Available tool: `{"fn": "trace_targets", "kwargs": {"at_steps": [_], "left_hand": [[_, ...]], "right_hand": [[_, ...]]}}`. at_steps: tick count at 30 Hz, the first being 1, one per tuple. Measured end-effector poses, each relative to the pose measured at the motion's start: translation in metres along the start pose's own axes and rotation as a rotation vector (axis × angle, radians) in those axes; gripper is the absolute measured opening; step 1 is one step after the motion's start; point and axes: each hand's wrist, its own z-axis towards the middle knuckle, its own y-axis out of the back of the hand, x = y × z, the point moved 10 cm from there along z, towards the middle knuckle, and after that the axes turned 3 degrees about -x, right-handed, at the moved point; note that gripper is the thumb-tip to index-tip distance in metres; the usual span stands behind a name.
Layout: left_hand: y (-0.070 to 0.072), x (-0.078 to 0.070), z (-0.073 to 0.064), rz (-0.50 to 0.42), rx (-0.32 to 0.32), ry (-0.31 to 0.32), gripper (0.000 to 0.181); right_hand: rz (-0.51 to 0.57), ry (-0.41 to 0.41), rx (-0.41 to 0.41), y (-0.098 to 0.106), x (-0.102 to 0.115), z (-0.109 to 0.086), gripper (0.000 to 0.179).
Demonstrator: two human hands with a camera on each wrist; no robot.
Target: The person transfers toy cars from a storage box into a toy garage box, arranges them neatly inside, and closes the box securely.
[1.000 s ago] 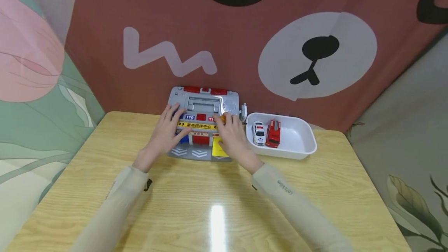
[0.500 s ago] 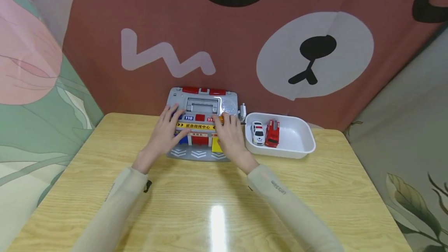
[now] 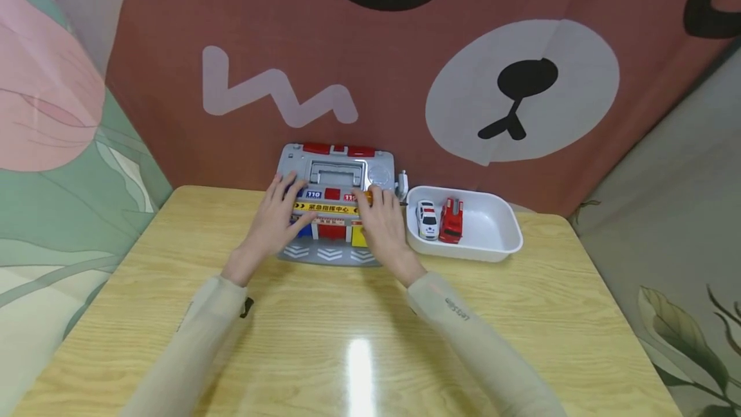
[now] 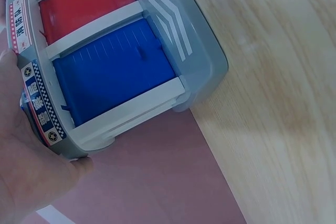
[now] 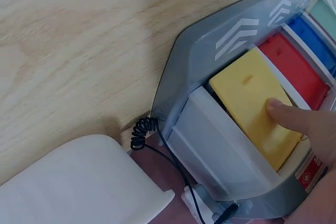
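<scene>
A grey toy garage (image 3: pixel 330 255) stands against the back wall, with a blue door (image 4: pixel 115 72), a red door (image 4: pixel 86 6) and a yellow door (image 5: pixel 252 103) along its front. My left hand (image 3: pixel 272 217) rests spread over its left end, fingers on the roof and thumb at the front panel. At the right end, my right hand (image 3: pixel 384 224) lies with fingers over the orange part of the roof. The right thumb (image 5: pixel 286 114) presses on the yellow door, which sits slightly askew in its opening. Part of that door is behind my hand in the head view.
Right of the garage stands a white tray (image 3: pixel 492 256) holding a white police car (image 3: pixel 428 219) and a red fire truck (image 3: pixel 451 221). A black coiled cord (image 5: pixel 143 132) hangs beside the garage, near its white handset (image 3: pixel 402 184). Wooden table (image 3: pixel 312 340) extends in front.
The yellow door has swung in: it stuck out over the front apron a second ago and now lies back at its opening. My right hand has shifted slightly left; the left stays put.
</scene>
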Motion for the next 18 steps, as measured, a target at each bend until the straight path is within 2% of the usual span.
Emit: {"fn": "trace_targets", "kwargs": {"at_steps": [4, 11, 18], "left_hand": [[0.0, 0.0005, 0.0011, 0.007, 0.009, -0.001, 0.07], [0.0045, -0.0003, 0.0026, 0.011, -0.006, -0.012, 0.069], [0.0017, -0.0025, 0.0011, -0.002, -0.006, -0.017, 0.068]], "right_hand": [[-0.013, -0.02, -0.007, -0.0015, -0.001, 0.0007, 0.078], [0.027, -0.057, -0.005, -0.0037, -0.0021, 0.0032, 0.076], [-0.008, -0.061, -0.008, -0.006, -0.0032, 0.0007, 0.069]]}}
